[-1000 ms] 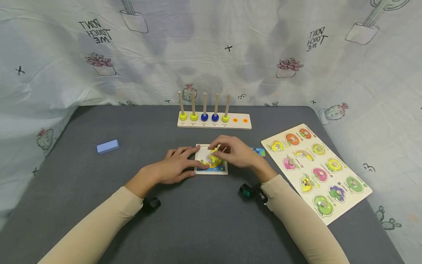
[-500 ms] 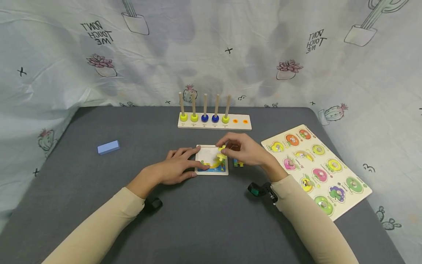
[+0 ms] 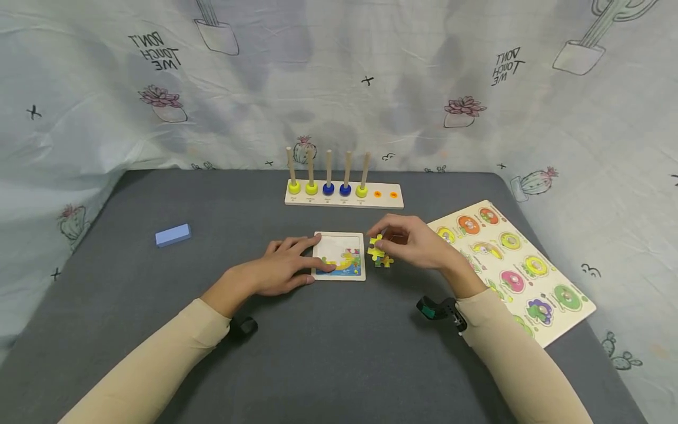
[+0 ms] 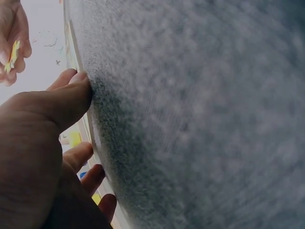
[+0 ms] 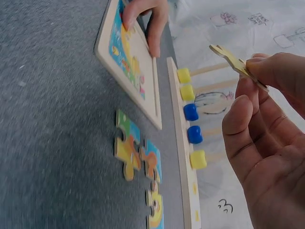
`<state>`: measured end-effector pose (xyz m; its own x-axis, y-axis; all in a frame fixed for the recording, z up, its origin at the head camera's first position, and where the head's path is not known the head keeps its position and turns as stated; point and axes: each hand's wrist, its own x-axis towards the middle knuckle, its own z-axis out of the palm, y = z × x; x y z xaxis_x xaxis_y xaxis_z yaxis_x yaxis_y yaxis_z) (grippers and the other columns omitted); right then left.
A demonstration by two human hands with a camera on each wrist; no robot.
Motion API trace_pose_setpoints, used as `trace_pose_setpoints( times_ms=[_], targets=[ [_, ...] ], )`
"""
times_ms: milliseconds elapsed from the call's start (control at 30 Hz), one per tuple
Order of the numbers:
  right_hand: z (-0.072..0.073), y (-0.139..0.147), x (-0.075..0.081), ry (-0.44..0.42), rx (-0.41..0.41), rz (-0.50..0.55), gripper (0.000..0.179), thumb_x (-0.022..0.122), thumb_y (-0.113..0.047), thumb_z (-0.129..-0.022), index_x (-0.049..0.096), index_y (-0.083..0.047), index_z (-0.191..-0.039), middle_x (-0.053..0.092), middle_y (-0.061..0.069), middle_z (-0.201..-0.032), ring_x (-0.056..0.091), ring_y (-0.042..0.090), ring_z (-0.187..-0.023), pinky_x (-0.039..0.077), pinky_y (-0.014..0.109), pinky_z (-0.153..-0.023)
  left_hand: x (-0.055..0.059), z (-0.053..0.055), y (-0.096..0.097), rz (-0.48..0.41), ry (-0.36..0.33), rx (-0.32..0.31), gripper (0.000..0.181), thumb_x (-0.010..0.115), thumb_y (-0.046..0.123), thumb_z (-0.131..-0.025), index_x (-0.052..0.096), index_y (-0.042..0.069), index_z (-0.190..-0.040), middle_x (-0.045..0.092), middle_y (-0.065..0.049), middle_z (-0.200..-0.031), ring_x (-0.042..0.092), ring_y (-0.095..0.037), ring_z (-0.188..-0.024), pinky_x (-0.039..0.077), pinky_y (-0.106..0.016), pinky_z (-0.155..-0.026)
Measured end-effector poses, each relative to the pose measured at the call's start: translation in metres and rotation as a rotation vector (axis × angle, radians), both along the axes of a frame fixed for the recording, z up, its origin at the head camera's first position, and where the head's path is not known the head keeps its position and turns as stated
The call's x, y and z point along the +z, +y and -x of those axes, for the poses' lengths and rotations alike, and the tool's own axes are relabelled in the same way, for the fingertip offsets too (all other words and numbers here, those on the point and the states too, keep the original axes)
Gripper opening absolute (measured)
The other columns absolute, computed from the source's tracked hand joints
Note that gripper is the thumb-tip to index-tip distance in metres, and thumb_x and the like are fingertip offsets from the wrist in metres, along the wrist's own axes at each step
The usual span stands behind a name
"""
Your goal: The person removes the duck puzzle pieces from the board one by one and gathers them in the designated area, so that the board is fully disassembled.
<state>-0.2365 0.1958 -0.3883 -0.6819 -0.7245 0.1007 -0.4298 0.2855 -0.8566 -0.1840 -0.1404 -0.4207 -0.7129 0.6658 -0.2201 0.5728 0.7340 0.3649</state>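
My left hand (image 3: pixel 281 268) lies with fingers spread over the left side of a small wooden puzzle tray (image 3: pixel 333 242), its thumb and fingertips at the frame. Inside the tray, assembled pieces form a blue and yellow picture along the bottom, and the upper part is bare white. Just past the tray's right edge, my right hand (image 3: pixel 410 242) pinches a yellow puzzle piece (image 5: pixel 233 61) between thumb and fingers, raised above the table. Beneath it lie several loose puzzle pieces (image 5: pixel 127 148), blue, green, orange and yellow, partly hidden by the hand in the head view.
Behind the tray stands a wooden peg board (image 3: pixel 344 201) with upright pegs and yellow and blue beads. A large fruit puzzle board (image 3: pixel 492 277) lies at the right, partly under the right forearm. A blue block (image 3: pixel 173 235) sits at the left.
My right hand has moved right with the yellow puzzle piece, from over the tray to beyond its right edge. The left hand has stayed in place on the tray.
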Motion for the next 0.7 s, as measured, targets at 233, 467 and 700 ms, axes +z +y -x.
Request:
trace_pose_setpoints(
  times_ms=[233, 467, 700],
  targets=[
    [-0.001, 0.011, 0.006, 0.008, 0.008, -0.013, 0.021, 0.068, -0.004, -0.099, 0.072, -0.007, -0.118, 0.071, 0.004, -0.108, 0.068, 0.029, -0.086, 0.054, 0.030, -0.074, 0.002, 0.000, 0.001, 0.037, -0.019, 0.005, 0.044, 0.053, 0.040, -0.108, 0.047, 0.054, -0.148, 0.011, -0.004, -0.173, 0.021, -0.034, -0.154, 0.027, -0.060, -0.106],
    [-0.004, 0.027, 0.001, -0.004, -0.012, -0.023, 0.020, 0.065, -0.002, -0.100, 0.071, -0.004, -0.119, 0.071, 0.011, -0.109, 0.067, 0.032, -0.084, 0.055, 0.030, -0.074, 0.000, 0.000, 0.001, 0.027, -0.015, 0.000, 0.043, 0.053, 0.039, -0.108, 0.048, 0.053, -0.149, 0.011, -0.005, -0.173, 0.022, -0.035, -0.153, 0.026, -0.061, -0.107],
    [-0.005, 0.040, -0.011, -0.012, -0.055, -0.078, 0.019, 0.067, -0.006, -0.100, 0.071, -0.003, -0.119, 0.071, 0.006, -0.111, 0.067, 0.030, -0.084, 0.054, 0.030, -0.073, 0.000, -0.003, 0.001, 0.017, -0.014, 0.014, 0.043, 0.054, 0.038, -0.107, 0.049, 0.052, -0.148, 0.013, -0.006, -0.173, 0.026, -0.035, -0.151, 0.027, -0.060, -0.106]
  ],
)
